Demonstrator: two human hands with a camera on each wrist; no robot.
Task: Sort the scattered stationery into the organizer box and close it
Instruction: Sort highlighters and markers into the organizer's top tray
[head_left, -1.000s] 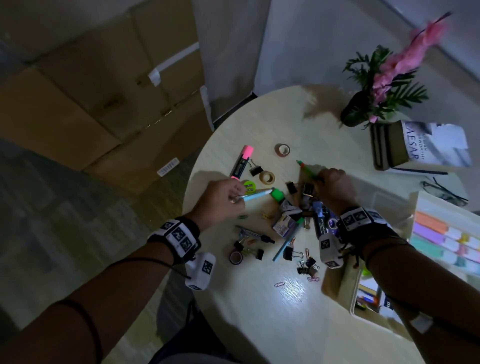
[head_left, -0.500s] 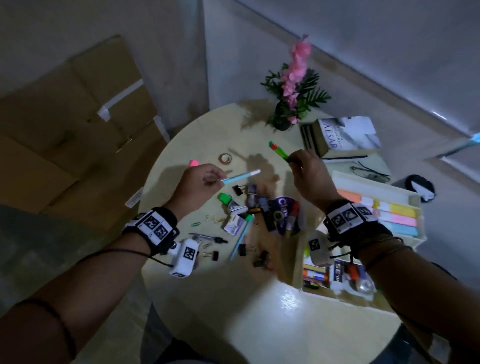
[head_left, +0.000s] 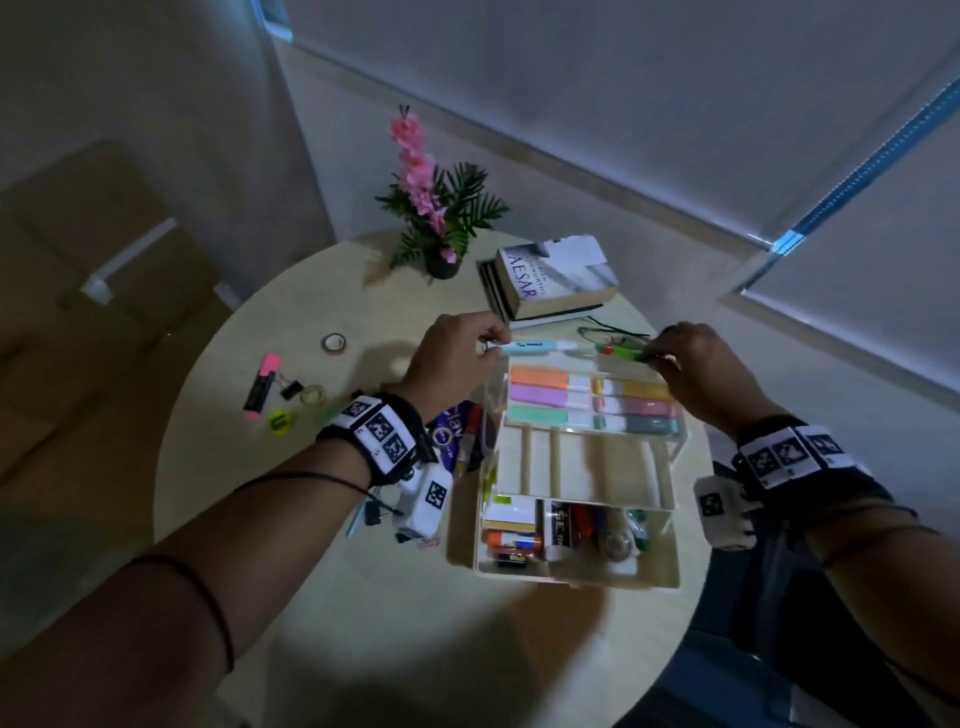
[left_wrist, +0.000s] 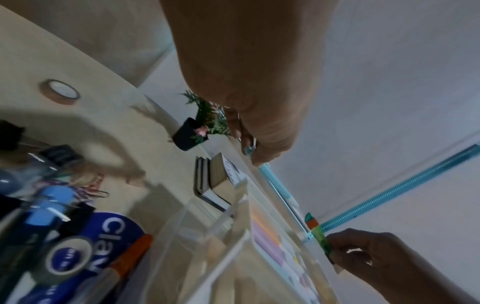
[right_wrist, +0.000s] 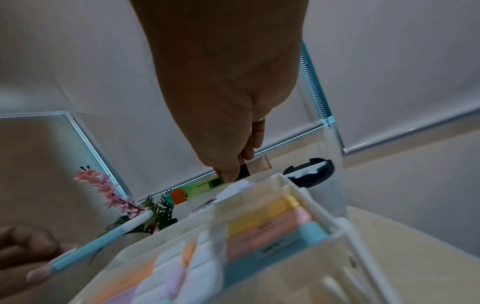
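While the open organizer box (head_left: 576, 519) sits on the round table (head_left: 363, 623), the left hand (head_left: 457, 358) pinches a light-blue pen (head_left: 535, 346) and the right hand (head_left: 696, 369) pinches a green highlighter (head_left: 623, 352), both held above the box's far tray of pastel highlighters (head_left: 587, 400). A pink highlighter (head_left: 261, 384), tape rolls and binder clips lie scattered left.

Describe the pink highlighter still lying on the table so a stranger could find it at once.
Start at the round table and look to its left side, away from the organizer box. The highlighter lies beside a binder clip. Its black barrel with pink ends sets it apart.
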